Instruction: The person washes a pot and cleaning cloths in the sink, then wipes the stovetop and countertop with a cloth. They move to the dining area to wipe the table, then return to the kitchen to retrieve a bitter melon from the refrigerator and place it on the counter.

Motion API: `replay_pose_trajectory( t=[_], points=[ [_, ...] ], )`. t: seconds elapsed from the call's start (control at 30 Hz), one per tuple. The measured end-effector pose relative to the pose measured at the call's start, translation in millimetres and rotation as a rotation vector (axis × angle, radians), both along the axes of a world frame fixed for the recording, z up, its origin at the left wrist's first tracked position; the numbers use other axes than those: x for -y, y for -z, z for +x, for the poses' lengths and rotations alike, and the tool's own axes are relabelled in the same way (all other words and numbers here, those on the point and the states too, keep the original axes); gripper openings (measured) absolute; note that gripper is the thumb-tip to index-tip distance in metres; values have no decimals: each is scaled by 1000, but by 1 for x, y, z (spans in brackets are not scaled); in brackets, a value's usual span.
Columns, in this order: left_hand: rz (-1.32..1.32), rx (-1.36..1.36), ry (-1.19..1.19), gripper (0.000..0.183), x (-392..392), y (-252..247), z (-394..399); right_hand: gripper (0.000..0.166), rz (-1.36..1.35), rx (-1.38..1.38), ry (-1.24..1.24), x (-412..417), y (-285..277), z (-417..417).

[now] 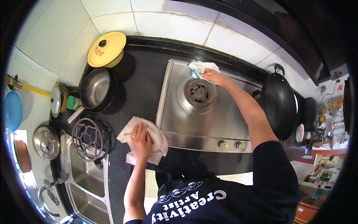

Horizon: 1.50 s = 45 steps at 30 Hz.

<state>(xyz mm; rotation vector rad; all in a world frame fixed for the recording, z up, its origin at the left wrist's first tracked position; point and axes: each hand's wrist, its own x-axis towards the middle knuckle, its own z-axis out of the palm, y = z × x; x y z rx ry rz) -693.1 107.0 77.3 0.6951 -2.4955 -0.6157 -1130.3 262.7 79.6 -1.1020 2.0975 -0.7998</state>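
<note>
My left hand (142,141), with a ring on one finger, holds a pale pinkish towel (131,128) down on the black countertop from above. The towel is partly bunched and meets the hob's front left corner. At the far side of the stainless steel gas hob (181,126), my right hand (213,77) grips a white cloth with green edging (202,66). Part of that cloth is hidden by the hand. Just in front of it is the bare brown burner (200,93), with no pan support over it. Two control knobs (223,144) sit on the hob's front strip.
A black wok (279,106) stands at the hob's right end. On the left are a frying pan (96,89), a yellow lidded pot (107,50) and a green-lidded container (73,102). A metal pan support (88,140) stands by the double sink (89,179).
</note>
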Motion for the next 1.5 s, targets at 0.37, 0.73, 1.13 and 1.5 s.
replay_pose_trajectory(
  t=[0.37,0.73,1.13,1.5],
  points=[
    [-19,12,-9,30,-1,10,2,39,-86,-463,243,-100,13,147],
    [-27,14,30,32,2,12,6,44,-552,652,728,-78,-38,271],
    [-70,4,46,30,-1,10,1,50,-198,-411,748,-133,-26,166],
    [-40,38,29,30,-1,6,0,62,-35,-638,178,-44,-1,281]
  ],
)
